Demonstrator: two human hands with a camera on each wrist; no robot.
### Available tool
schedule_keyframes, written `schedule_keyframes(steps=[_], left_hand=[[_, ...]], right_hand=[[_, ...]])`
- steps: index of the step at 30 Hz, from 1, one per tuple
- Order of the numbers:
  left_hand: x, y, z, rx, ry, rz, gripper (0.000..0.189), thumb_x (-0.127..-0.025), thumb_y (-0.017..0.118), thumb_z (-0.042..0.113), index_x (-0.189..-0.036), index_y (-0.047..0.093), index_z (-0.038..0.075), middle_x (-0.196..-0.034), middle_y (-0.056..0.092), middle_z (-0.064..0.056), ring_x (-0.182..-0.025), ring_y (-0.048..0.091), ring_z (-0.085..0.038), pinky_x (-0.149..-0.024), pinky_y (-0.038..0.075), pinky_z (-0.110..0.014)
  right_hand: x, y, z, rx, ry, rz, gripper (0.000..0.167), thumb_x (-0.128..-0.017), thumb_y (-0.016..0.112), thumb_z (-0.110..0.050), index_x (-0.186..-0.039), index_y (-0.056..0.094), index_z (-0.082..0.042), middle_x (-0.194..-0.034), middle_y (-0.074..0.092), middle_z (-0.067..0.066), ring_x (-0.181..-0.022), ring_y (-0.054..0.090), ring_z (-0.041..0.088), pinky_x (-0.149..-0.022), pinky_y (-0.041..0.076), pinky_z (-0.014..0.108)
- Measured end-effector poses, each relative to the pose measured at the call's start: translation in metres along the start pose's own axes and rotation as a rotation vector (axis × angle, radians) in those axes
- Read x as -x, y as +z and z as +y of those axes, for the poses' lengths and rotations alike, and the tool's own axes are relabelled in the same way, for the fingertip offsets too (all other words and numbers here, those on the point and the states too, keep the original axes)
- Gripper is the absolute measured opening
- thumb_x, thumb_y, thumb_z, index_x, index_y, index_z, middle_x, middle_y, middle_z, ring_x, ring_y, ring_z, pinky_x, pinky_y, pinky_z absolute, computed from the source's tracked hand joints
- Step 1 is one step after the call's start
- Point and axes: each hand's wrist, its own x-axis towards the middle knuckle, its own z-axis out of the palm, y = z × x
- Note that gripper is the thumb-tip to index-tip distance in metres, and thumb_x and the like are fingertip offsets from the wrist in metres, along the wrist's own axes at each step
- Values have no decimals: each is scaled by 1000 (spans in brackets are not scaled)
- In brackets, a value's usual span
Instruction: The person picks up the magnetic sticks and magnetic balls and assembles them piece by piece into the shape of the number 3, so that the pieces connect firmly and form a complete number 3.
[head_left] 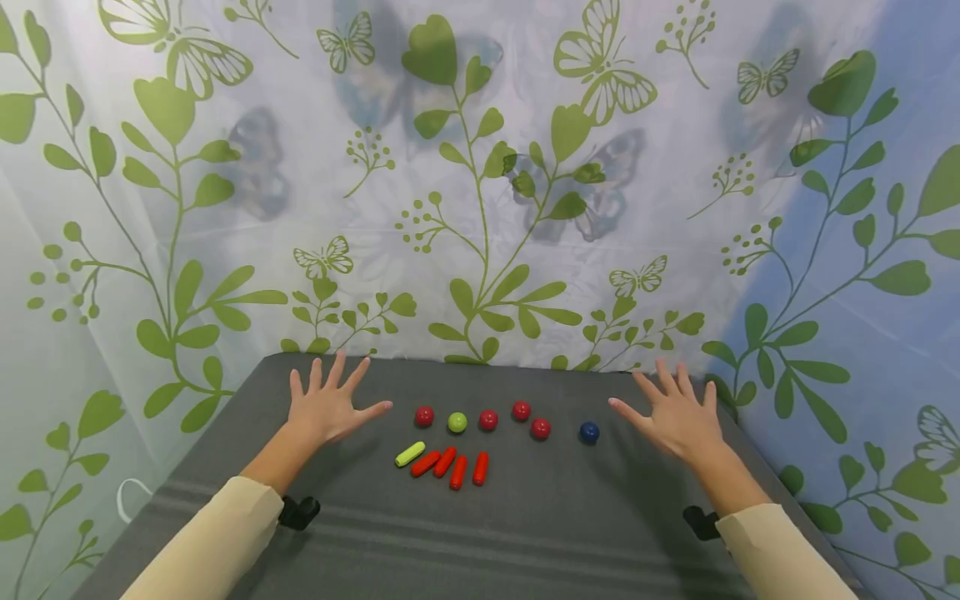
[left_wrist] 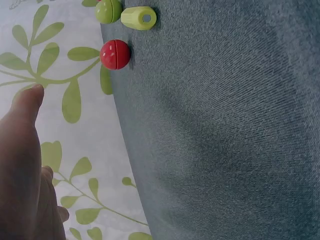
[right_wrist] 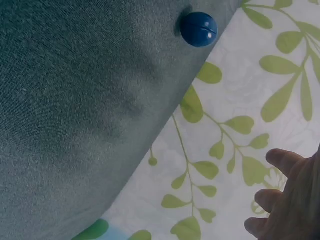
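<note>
My left hand (head_left: 324,410), fingers spread and holding nothing, is over the left side of the grey table. To its right lie a red ball (head_left: 424,416) and a lime green ball (head_left: 457,422). Spread likewise, my right hand (head_left: 681,419) is at the right, nearest to a dark blue ball (head_left: 589,432). More red balls (head_left: 488,419) sit between the hands. In front of the balls lie a yellow-green stick (head_left: 410,454) and several red sticks (head_left: 459,472). The left wrist view shows a hole in the end of the yellow-green piece (left_wrist: 140,18).
The grey cloth-covered table (head_left: 525,533) ends at the back against a white curtain (head_left: 510,275) printed with green leaves and butterflies. Curtain also hangs along both sides. A white cord loop (head_left: 123,500) shows beside the table's left edge.
</note>
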Motion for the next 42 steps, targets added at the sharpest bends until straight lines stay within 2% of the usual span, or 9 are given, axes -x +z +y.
schedule_keyframes(steps=[8,16,23,28,36,42], left_hand=[[9,9,6,-18,-6,38,106,-83,38,92,-165,17,29,-172,8,-20,-154,4,-56,-116,-7,-76],[22,20,16,-9,31,86,103,-84,40,91,-165,21,29,-171,13,-19,-154,8,-56,-117,-3,-77],[38,31,27,18,74,150,99,-85,49,86,-163,28,29,-171,18,-17,-154,13,-54,-118,2,-76],[50,37,37,38,101,135,97,-86,48,85,-163,27,31,-172,16,-15,-155,11,-52,-118,0,-75],[67,42,55,111,157,114,95,-87,50,83,-163,26,32,-173,14,-11,-157,8,-49,-119,2,-73],[83,47,71,227,217,71,88,-92,53,75,-164,22,34,-173,10,-8,-158,8,-47,-119,7,-74]], right_hand=[[11,9,-8,-2,-31,6,95,-92,38,-83,-162,32,-19,-171,7,22,-155,6,53,-112,-8,81],[25,26,-21,-20,-65,0,91,-93,40,-81,-161,34,-22,-172,10,19,-156,7,50,-113,-5,80],[39,49,-41,-72,-146,42,83,-93,48,-77,-158,41,-26,-172,15,15,-157,14,45,-116,2,78],[46,56,-63,-107,-221,48,80,-93,51,-75,-157,42,-29,-172,16,10,-158,15,41,-117,7,76],[49,63,-93,-264,-336,-16,72,-95,53,-71,-156,44,-32,-173,16,2,-160,13,36,-119,12,73],[45,59,-110,-443,-422,-173,69,-95,55,-68,-154,47,-32,-171,21,-2,-159,19,32,-119,28,66]])
